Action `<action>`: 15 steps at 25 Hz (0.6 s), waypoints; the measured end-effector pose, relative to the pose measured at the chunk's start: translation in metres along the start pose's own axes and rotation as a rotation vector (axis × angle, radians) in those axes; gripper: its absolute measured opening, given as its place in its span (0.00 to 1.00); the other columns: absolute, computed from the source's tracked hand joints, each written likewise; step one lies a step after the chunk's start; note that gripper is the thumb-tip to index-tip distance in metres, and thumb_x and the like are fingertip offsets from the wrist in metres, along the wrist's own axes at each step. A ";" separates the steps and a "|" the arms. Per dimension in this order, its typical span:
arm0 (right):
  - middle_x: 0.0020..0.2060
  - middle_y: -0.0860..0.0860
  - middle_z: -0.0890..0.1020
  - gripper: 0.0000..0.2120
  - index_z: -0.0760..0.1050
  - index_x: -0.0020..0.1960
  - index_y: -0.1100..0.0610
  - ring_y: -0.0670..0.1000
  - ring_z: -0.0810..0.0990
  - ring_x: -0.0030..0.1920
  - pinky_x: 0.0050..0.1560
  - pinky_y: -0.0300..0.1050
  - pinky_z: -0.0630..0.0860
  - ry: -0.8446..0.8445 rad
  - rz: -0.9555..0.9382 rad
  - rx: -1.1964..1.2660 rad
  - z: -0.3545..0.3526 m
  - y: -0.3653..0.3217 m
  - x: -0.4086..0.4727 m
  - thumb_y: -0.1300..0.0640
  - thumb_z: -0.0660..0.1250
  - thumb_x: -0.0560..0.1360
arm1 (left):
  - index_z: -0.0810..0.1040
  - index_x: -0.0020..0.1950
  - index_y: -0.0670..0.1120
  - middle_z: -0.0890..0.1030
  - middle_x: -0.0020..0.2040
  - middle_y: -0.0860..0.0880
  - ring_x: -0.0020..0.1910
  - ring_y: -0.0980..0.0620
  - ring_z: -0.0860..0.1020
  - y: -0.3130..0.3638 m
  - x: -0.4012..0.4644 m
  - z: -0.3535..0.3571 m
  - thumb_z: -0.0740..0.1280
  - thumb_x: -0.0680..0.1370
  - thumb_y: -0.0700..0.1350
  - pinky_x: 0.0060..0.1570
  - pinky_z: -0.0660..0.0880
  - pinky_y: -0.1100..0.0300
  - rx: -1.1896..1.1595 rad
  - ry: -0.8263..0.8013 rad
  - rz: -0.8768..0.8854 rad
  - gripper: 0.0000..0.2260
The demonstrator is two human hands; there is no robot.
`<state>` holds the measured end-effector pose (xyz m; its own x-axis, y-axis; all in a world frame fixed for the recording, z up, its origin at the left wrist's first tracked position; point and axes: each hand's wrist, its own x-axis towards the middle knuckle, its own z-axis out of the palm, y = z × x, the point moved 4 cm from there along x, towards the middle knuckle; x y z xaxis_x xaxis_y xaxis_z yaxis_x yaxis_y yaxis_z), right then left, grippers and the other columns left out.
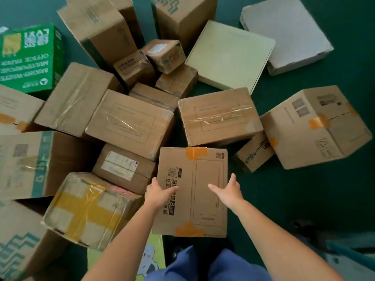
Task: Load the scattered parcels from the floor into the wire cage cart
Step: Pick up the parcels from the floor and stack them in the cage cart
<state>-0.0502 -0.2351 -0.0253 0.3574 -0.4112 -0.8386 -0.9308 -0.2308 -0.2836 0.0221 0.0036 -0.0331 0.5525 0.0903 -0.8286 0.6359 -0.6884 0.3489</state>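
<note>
Dark green floor spreads under a scatter of cardboard parcels, seen from above. Both bare arms reach down to a flat brown box with orange tape lying directly beneath them. At the box's left edge, the left hand has its thumb laid across the printed top and its fingers over the side, gripping the edge. Near the box's right edge, the right hand hovers with fingers straight and thumb spread, released; whether it touches the cardboard cannot be told. Just left of the left hand sit a small labelled parcel and a box wrapped in yellow tape. Beyond both hands lies a clear-taped carton. Off to the right of the right hand stands a large carton. Far beyond the left hand is a green paper box.
</note>
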 end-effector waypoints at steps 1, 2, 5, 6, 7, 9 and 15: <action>0.77 0.55 0.53 0.52 0.38 0.78 0.50 0.60 0.59 0.75 0.70 0.59 0.64 0.002 0.010 0.016 0.008 0.006 0.011 0.40 0.72 0.71 | 0.48 0.79 0.46 0.63 0.75 0.42 0.73 0.39 0.63 -0.006 0.011 0.007 0.73 0.71 0.57 0.69 0.64 0.39 -0.011 0.006 -0.016 0.46; 0.77 0.55 0.53 0.54 0.37 0.78 0.50 0.60 0.59 0.75 0.70 0.59 0.64 0.000 0.025 0.028 0.014 0.011 0.021 0.40 0.72 0.70 | 0.45 0.79 0.47 0.61 0.76 0.42 0.74 0.39 0.61 -0.009 0.018 0.011 0.74 0.71 0.57 0.70 0.63 0.39 -0.044 0.007 -0.032 0.48; 0.76 0.55 0.56 0.55 0.36 0.78 0.48 0.60 0.62 0.73 0.68 0.58 0.66 -0.044 0.051 0.108 0.034 0.024 0.045 0.43 0.74 0.69 | 0.43 0.79 0.48 0.59 0.77 0.43 0.74 0.40 0.60 -0.022 0.041 0.025 0.75 0.71 0.53 0.71 0.62 0.40 -0.141 -0.005 -0.062 0.49; 0.76 0.55 0.57 0.54 0.37 0.78 0.49 0.60 0.63 0.73 0.67 0.58 0.67 -0.033 0.047 0.115 0.038 0.027 0.047 0.43 0.74 0.70 | 0.43 0.79 0.48 0.59 0.76 0.43 0.74 0.40 0.61 -0.024 0.043 0.028 0.75 0.71 0.52 0.70 0.63 0.40 -0.138 0.013 -0.050 0.49; 0.75 0.55 0.59 0.53 0.38 0.77 0.49 0.60 0.65 0.72 0.67 0.58 0.68 -0.019 0.036 0.130 0.040 0.029 0.050 0.44 0.74 0.70 | 0.44 0.79 0.48 0.60 0.76 0.43 0.74 0.40 0.61 -0.024 0.046 0.028 0.75 0.71 0.52 0.70 0.63 0.40 -0.134 0.035 -0.048 0.48; 0.74 0.54 0.61 0.52 0.39 0.77 0.49 0.59 0.66 0.71 0.67 0.58 0.69 -0.017 0.026 0.148 0.037 0.029 0.047 0.44 0.75 0.69 | 0.45 0.79 0.48 0.59 0.76 0.42 0.73 0.39 0.61 -0.021 0.046 0.025 0.75 0.70 0.54 0.70 0.63 0.40 -0.101 0.067 -0.055 0.48; 0.73 0.54 0.63 0.52 0.41 0.78 0.49 0.59 0.66 0.70 0.67 0.58 0.69 -0.003 0.020 0.198 -0.012 0.006 -0.040 0.45 0.75 0.69 | 0.47 0.78 0.49 0.60 0.73 0.41 0.70 0.38 0.65 0.018 -0.041 -0.017 0.75 0.69 0.56 0.68 0.66 0.40 -0.050 0.101 -0.010 0.48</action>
<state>-0.0690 -0.2303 0.0123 0.3389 -0.4110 -0.8463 -0.9346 -0.0441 -0.3528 0.0200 0.0002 0.0143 0.5961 0.1707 -0.7845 0.6660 -0.6508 0.3645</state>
